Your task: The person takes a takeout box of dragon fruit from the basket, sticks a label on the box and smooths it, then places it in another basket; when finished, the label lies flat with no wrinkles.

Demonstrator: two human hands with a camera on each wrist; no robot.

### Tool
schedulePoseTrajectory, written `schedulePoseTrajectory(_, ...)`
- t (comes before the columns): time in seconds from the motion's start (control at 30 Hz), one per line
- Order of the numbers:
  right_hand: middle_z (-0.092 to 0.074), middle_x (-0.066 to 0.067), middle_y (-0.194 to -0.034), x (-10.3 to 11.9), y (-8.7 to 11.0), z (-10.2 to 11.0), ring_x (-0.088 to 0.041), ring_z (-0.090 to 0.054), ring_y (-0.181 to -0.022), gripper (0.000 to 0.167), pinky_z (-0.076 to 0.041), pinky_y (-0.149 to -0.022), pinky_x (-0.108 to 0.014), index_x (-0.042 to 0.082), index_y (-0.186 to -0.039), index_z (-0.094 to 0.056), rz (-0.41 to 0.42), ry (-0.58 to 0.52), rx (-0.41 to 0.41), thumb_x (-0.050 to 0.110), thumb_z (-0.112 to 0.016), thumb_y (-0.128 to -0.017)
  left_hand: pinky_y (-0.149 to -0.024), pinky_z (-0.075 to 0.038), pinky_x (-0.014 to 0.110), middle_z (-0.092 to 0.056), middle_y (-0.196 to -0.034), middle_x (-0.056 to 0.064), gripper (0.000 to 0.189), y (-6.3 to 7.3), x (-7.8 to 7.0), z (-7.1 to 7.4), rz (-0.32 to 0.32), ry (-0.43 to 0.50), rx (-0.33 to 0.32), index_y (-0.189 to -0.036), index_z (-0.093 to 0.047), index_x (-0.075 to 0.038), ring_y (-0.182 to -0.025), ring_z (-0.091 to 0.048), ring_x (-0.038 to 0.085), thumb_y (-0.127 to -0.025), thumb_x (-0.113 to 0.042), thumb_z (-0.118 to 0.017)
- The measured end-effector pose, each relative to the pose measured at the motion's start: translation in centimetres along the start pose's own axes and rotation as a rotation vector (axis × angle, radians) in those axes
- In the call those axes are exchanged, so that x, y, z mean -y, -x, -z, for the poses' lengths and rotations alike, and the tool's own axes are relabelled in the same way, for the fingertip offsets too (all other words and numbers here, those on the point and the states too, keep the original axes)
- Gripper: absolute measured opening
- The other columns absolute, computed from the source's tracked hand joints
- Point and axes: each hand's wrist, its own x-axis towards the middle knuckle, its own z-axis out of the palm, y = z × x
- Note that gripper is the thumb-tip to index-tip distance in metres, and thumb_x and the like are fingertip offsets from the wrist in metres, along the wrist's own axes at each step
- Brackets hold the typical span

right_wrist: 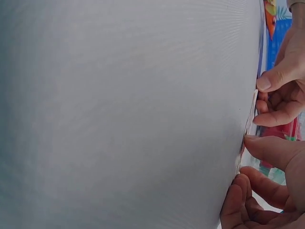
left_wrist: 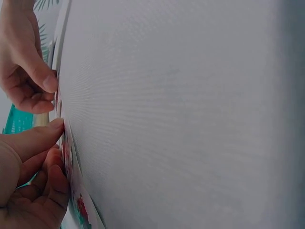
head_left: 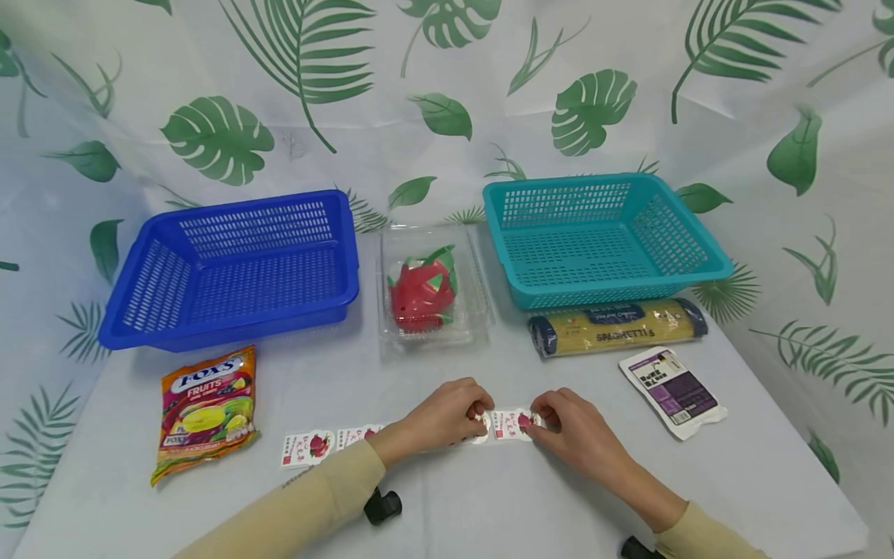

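Reference landmark: the clear plastic clamshell container (head_left: 477, 310), which holds a red-and-green dragon fruit (head_left: 422, 293). The strip of dragon-fruit stickers (head_left: 513, 425) lies on the white table cover (head_left: 461, 505) on the near side of the container, extending from its near left to its near right. The left hand (head_left: 447, 413) is positioned at the strip in front of the container; its thumb and fingers pinch the strip. The right hand (head_left: 576, 431), to the near right of the container, pinches the strip's right end between thumb and index finger.

Surrounding items are arranged as follows. Left of the container: a blue perforated plastic basket (head_left: 230, 326). Near left, beyond the strip's left end: a FOX'S Fruits candy bag (head_left: 209, 411) (orange wrapper, logo facing up). Right of the container: a teal perforated plastic basket (head_left: 628, 286). Near right: a spaghetti packet (head_left: 621, 329) just beside the teal basket, then a white-and-purple sachet (head_left: 673, 392) closer to the right hand.
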Motion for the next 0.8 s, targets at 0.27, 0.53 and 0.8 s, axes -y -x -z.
schedulePoseTrajectory(0.27, -0.054, 0.002, -0.083, 0.11, -0.18, 0.32, -0.009, -0.051, -0.074, 0.016, -0.048, -0.063, -0.024, 0.008, -0.091, -0.066, 0.002, -0.022, 0.018, 0.008, -0.078, -0.082, -0.072, -0.043, 0.016, -0.057, -0.090, -0.002, 0.025, 0.02, -0.05, -0.10, 0.002, -0.007, -0.009, -0.109, -0.069, -0.004, -0.080, -0.050, 0.007, -0.086, -0.012, -0.076)
schedulePoseTrajectory(0.53, -0.051, 0.003, -0.081, 0.18, -0.60, 0.41, -0.009, -0.047, -0.072, 0.012, -0.044, -0.061, -0.024, 0.009, -0.087, -0.062, 0.020, 0.014, 0.038, 0.002, -0.071, -0.086, -0.072, -0.043, 0.016, -0.057, -0.090, -0.002, 0.025, 0.07, -0.12, -0.07, 0.004, -0.009, -0.003, -0.110, -0.068, -0.004, -0.080, -0.050, 0.007, -0.087, -0.012, -0.075)
schedulePoseTrajectory(0.8, -0.050, 0.003, -0.086, 0.08, -0.57, 0.96, -0.008, -0.045, -0.075, 0.011, -0.044, -0.063, -0.025, 0.009, -0.091, -0.059, 0.062, 0.009, 0.105, 0.003, -0.067, -0.090, -0.072, -0.043, 0.016, -0.057, -0.090, -0.002, 0.025, 0.01, -0.01, -0.06, -0.008, -0.008, -0.004, -0.109, -0.069, -0.004, -0.080, -0.050, 0.007, -0.087, -0.011, -0.075)
